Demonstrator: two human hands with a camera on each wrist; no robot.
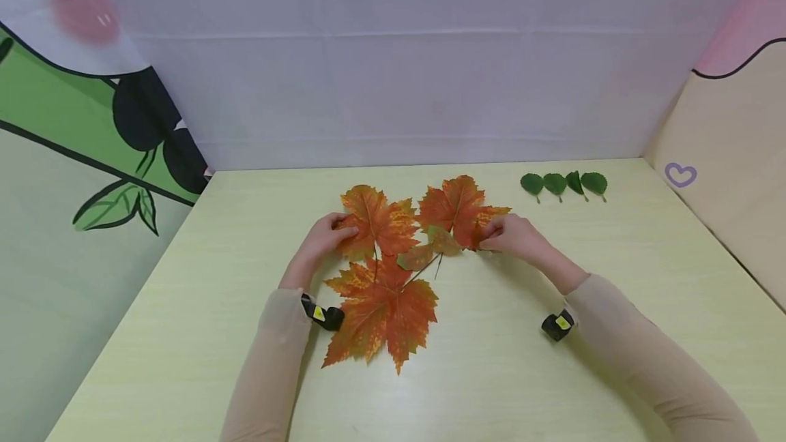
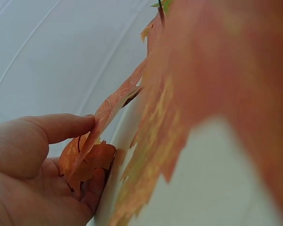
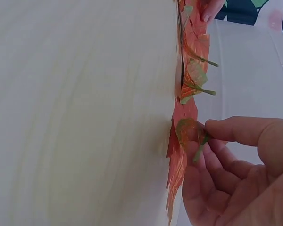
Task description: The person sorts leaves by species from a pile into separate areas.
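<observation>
Three orange-red artificial maple leaves lie close together on the table: a left one (image 1: 371,220), a right one (image 1: 457,200) and a larger front one (image 1: 393,305). My left hand (image 1: 322,234) pinches the left leaf's outer edge, thumb on top and fingers beneath, as the left wrist view shows. Over the right leaf's outer side, my right hand (image 1: 517,236) pinches a small green-orange leaf (image 3: 188,132) with a short stalk between thumb and fingers; in the head view the hand mostly hides it. Two similar small leaves (image 1: 416,257) lie between the maple leaves.
Several small green leaves (image 1: 593,183) lie in a row at the back right of the pale wooden table (image 1: 491,360). A plain light cloth (image 1: 424,87) hangs behind the table, with printed panels on both sides.
</observation>
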